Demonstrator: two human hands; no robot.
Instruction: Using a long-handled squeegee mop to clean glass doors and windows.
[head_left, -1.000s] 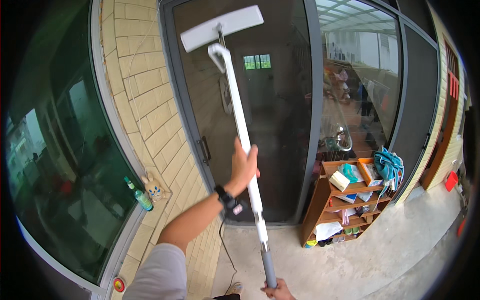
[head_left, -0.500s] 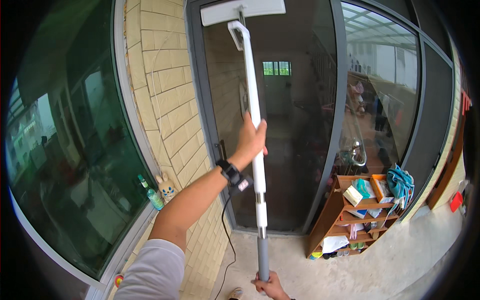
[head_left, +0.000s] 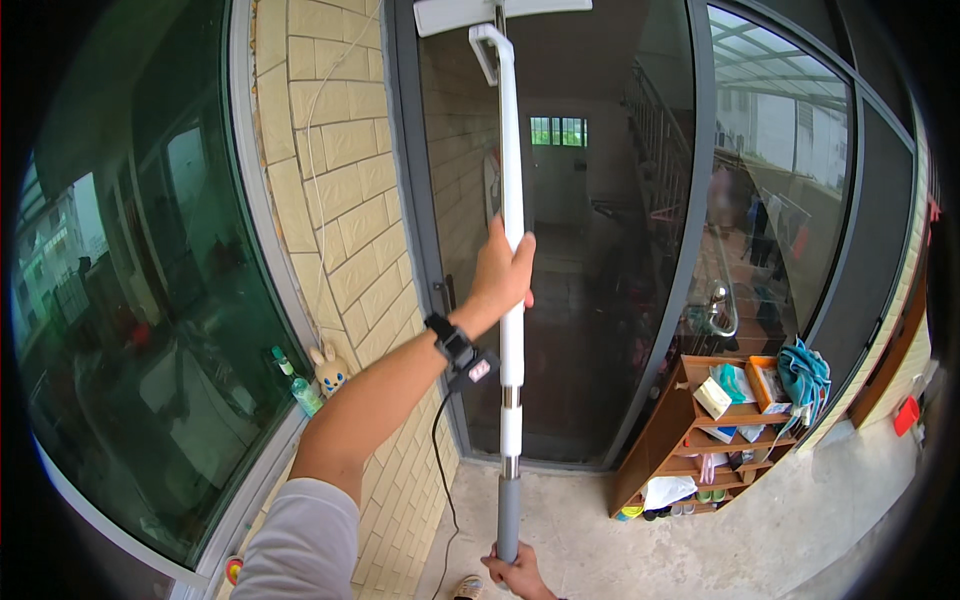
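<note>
A long-handled window squeegee (head_left: 511,170) is held up before the dark glass door (head_left: 600,300). Its wide white head (head_left: 555,6) is partly cut off by the top edge, over the upper part of the door. Whether the head touches the glass I cannot tell. My left hand (head_left: 503,270), with a black strapped device on its wrist, is closed round the middle of the white pole. Lower down, my right hand (head_left: 518,574) grips the end of the pole's grey handle (head_left: 509,520).
To the right stands a wooden shoe rack (head_left: 650,440) loaded with boxes, a blue cloth (head_left: 803,375) and shoes. A bottle (head_left: 303,391) and a rabbit figure (head_left: 328,368) sit on the left window ledge. A black cable (head_left: 440,460) hangs from my wrist. A red dustpan-like object (head_left: 906,416) lies far right.
The squeegee's head has moved right and slightly up in the view, while its grey handle and my right hand have shifted left. Both hands keep their hold.
</note>
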